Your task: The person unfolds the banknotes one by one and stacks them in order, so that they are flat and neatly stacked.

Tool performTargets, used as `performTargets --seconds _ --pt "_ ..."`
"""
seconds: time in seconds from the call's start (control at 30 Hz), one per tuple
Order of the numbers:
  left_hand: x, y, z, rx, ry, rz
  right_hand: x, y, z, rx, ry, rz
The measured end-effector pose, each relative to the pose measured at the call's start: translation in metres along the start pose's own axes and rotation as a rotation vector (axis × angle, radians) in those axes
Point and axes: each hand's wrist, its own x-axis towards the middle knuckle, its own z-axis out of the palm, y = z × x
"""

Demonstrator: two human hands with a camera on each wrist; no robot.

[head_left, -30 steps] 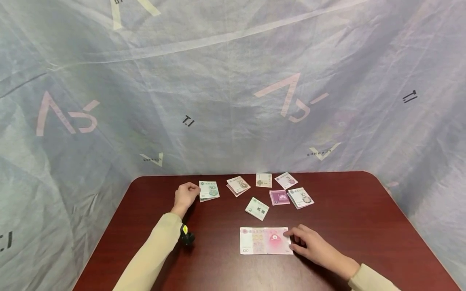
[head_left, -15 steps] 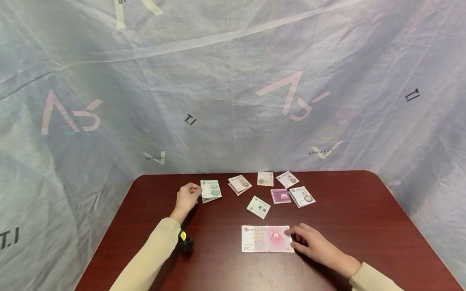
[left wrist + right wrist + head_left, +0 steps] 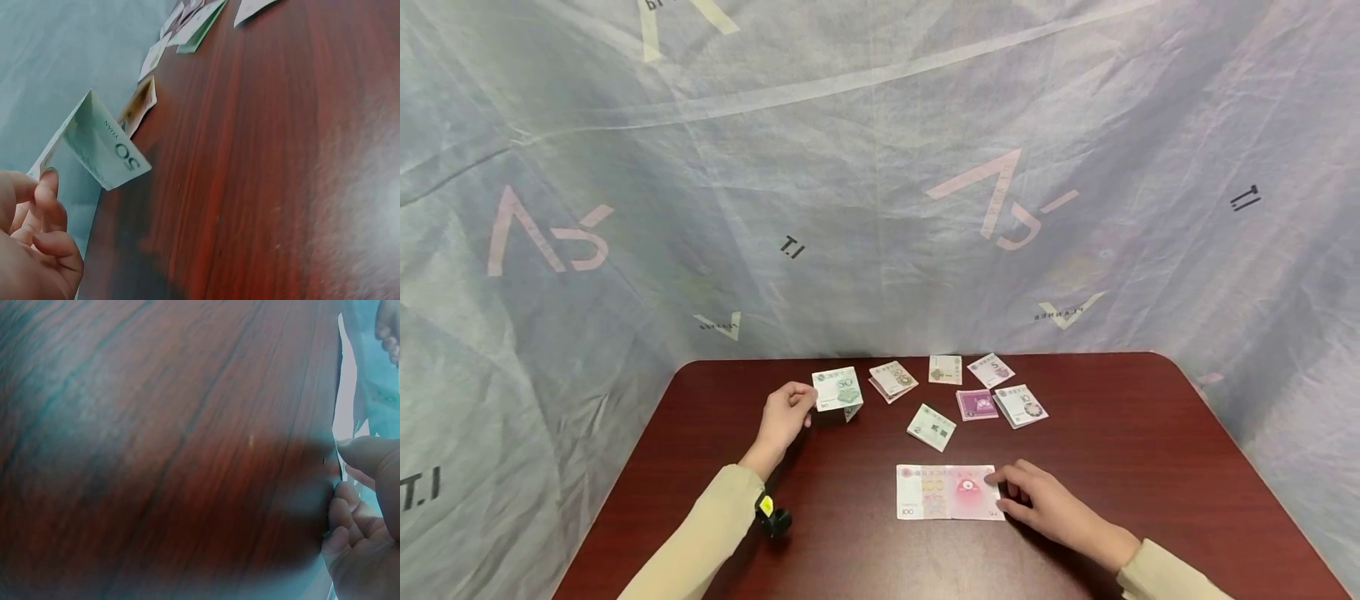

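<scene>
In the head view my left hand [image 3: 786,414] pinches the left edge of a folded green 50 yuan banknote [image 3: 837,389]. The note is lifted and half unfolded, its lower half hanging down; the left wrist view shows this banknote [image 3: 103,150] bent in an inverted V between thumb and fingers. At the front, a pink 100 yuan banknote [image 3: 925,493] lies spread flat on the table. My right hand [image 3: 1045,504] rests with relaxed fingers on its right end. The right wrist view shows the right hand [image 3: 369,506] at the note's edge, much of it out of frame.
Behind lie several folded banknotes: a brownish 20 [image 3: 893,380], a small 1 [image 3: 945,369], a 5 [image 3: 991,370], a 10 [image 3: 1021,406], a purple note [image 3: 977,404] and a green 2 [image 3: 932,427]. A grey cloth [image 3: 872,208] hangs behind the dark red table [image 3: 835,533].
The left hand has raised the folded 50 yuan banknote off the table, and its two halves have spread apart. The right hand and the 100 yuan banknote stay in place.
</scene>
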Motion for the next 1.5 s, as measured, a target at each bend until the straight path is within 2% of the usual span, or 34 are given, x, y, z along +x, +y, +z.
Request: performTargets --seconds 0.3,0.57,1.1,1.33,1.5 --pt "-0.016 0.011 0.004 -0.098 -0.057 -0.036 0.001 0.0 0.0 -0.006 -0.015 0.008" --pt "-0.027 0.022 0.016 -0.175 -0.113 -0.057 0.001 -0.001 -0.001 -0.007 -0.021 0.021" --pt "-0.051 0.027 0.053 -0.264 -0.204 -0.025 0.001 -0.002 0.0 -0.007 -0.018 0.034" --pt "-0.062 0.029 0.07 -0.275 -0.262 -0.018 0.002 -0.002 -0.001 -0.02 -0.017 0.038" --pt "-0.068 0.031 0.077 -0.275 -0.295 -0.008 0.003 -0.004 -0.002 -0.008 0.0 0.082"
